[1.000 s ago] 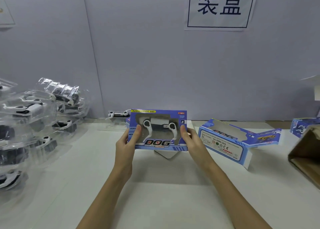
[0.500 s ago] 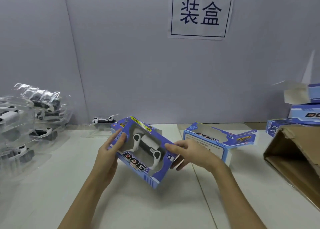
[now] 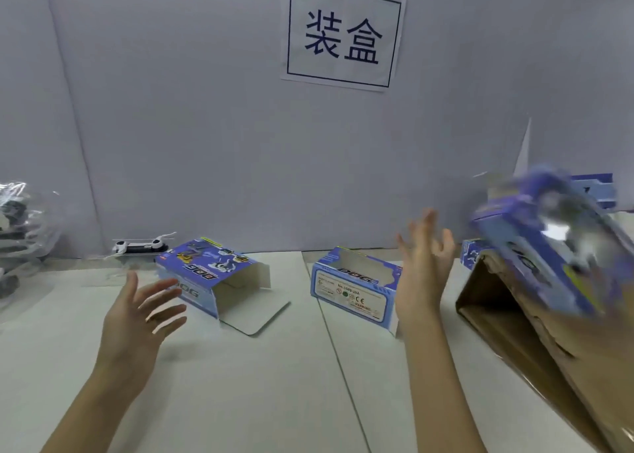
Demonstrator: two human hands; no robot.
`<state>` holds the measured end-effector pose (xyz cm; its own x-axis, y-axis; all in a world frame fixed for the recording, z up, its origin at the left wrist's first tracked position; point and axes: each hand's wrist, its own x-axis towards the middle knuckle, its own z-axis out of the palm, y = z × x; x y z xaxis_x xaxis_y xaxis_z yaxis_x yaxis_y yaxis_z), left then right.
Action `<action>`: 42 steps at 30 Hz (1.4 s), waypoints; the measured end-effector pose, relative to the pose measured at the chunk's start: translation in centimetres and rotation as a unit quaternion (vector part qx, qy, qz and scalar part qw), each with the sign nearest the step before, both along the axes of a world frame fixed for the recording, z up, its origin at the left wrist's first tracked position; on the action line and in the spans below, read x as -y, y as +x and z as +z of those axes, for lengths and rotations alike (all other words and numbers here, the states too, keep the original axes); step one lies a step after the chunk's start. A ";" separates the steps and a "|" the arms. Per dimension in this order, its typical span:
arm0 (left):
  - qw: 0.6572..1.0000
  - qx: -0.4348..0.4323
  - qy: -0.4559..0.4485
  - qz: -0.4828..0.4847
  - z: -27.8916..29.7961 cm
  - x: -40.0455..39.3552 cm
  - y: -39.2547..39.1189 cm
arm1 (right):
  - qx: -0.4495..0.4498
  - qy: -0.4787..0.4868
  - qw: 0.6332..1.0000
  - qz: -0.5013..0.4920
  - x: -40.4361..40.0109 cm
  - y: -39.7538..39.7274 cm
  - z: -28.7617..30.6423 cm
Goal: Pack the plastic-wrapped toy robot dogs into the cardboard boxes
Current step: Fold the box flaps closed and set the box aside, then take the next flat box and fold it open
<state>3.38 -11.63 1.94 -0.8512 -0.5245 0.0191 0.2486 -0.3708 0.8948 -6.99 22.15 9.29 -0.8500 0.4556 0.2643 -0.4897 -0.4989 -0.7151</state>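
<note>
— Where are the hands?

— Both are empty, raised above the bench [image 3: 240, 384] with fingers spread wide. The left hand [image 3: 137, 318] hangs in front of an open blue box [image 3: 206, 274], which lies on its side with the end flap folded out onto the bench. The right hand [image 3: 423, 274] is up beside a second open box [image 3: 353, 288].

— And the packed one?

— A blurred blue box [image 3: 545, 246] is in the air over the big brown carton [image 3: 535, 342] at the right, touching neither hand — it is too smeared to make out its contents, though it looks like a windowed toy box.

— Any dogs left?

— One wrapped robot dog [image 3: 142, 246] lies by the wall, behind the left box. More sit heaped in clear plastic [image 3: 20, 233] at the far left.
</note>
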 end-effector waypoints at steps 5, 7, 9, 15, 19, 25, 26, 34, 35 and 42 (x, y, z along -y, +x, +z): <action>1.000 -0.001 0.004 -0.002 0.1 -0.3 0.1 | 0.101 0.577 0.801 -0.124 2.7 -2.0 -3.8; 1.000 0.001 0.001 -0.002 0.2 -0.3 0.3 | 0.154 0.735 0.650 -0.114 4.2 -2.7 -6.2; 1.000 0.004 0.001 -0.002 0.3 -0.4 0.3 | 0.188 0.807 0.546 -0.124 5.1 -3.2 -8.0; 1.000 0.017 -0.007 -0.013 0.3 -0.7 0.2 | 0.138 0.758 0.603 -0.209 4.4 -4.0 -9.3; 0.999 0.037 -0.033 -0.017 0.1 -1.2 0.1 | 0.058 0.678 0.693 -0.236 4.4 -3.8 -9.4; 0.997 0.026 -0.059 -0.040 0.7 -2.4 0.5 | -0.192 0.557 0.802 -0.097 5.9 -1.3 -6.9; 0.997 0.018 -0.057 -0.051 0.8 -2.5 0.5 | -0.218 0.558 0.798 -0.062 6.3 -0.7 -6.5; 0.991 0.092 -0.050 -0.081 0.7 -1.6 0.6 | -0.239 0.659 0.690 0.178 8.4 2.0 -5.6; 0.992 0.089 -0.037 -0.087 0.5 -1.5 0.6 | -0.239 0.658 0.695 0.165 8.5 2.2 -5.5; 0.958 -0.033 0.074 -0.276 0.3 -2.8 0.9 | -0.063 0.409 0.900 0.134 9.4 3.3 -5.2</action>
<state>4.24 -8.87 2.22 -0.9990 0.0045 0.0435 0.0327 -0.5840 0.8111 -3.67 12.77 4.12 -0.8399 -0.1524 0.5208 -0.5336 0.0569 -0.8438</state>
